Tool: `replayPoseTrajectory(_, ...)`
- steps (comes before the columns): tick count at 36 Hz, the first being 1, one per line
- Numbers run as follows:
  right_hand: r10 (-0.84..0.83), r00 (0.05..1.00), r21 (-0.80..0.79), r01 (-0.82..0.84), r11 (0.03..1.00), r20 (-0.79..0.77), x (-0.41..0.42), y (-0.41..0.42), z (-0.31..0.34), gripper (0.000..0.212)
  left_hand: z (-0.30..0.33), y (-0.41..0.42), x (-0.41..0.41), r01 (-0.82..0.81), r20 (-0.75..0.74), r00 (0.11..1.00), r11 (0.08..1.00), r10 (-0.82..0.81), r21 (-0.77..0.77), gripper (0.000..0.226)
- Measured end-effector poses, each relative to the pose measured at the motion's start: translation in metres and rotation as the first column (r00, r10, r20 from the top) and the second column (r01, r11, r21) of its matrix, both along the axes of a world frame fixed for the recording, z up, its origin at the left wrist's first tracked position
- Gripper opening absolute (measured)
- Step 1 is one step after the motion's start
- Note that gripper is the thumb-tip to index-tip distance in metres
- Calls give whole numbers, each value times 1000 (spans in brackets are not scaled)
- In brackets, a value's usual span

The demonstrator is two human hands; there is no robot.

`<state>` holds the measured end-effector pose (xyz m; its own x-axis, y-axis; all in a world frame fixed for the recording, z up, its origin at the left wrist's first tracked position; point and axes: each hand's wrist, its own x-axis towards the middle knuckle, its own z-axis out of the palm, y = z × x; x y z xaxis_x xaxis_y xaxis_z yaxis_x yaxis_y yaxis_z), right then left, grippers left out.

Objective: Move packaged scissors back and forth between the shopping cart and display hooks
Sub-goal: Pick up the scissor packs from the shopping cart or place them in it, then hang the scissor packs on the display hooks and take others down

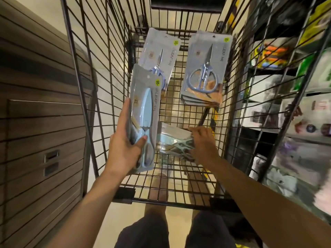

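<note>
Item: packaged scissors, shopping cart point(75, 72), wire floor.
- Left hand point(123, 145): grips sheathed-scissors pack point(143, 119), thumb across front; long axis 12–6 o'clock, hang hole at 12.
- Right hand point(204, 145): fingers curled on flat pack point(172, 142) lying on cart floor, just right of held pack; long axis 9–3 o'clock. Nearer hand: right.
- Stack point(204, 76) at 1 o'clock; single pack point(159, 56) at 12, beyond both hands.
- Display hooks: not seen.

Two bare forearms, no sleeves visible, no watch or rings on left hand point(123, 145) or right hand point(203, 143). Dark shorts point(143, 233) at bottom of frame, knee-length, plain fabric. Bare lower legs below; feet blurred behind wire.
</note>
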<state>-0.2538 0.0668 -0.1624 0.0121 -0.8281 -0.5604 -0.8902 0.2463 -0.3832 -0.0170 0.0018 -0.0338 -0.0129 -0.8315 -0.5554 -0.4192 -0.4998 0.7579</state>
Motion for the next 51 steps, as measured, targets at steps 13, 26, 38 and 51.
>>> replayPoseTrajectory(13,310,932,282,-353,892,185,6,-25,33,84,10,9,7,15,54,998,999,-12,-43,107)
replayPoseTrajectory(26,-323,816,265,217,940,479,-11,-30,168,104,125,-14,10,73,27,997,972,-68,-222,102)
replayPoseTrajectory(38,-512,620,-45,661,749,595,-19,25,361,99,263,-30,1,158,-122,967,902,-224,-402,99)
replayPoseTrajectory(51,-469,355,-147,894,422,809,-6,164,451,99,326,38,-19,266,-255,877,854,-407,-446,106)
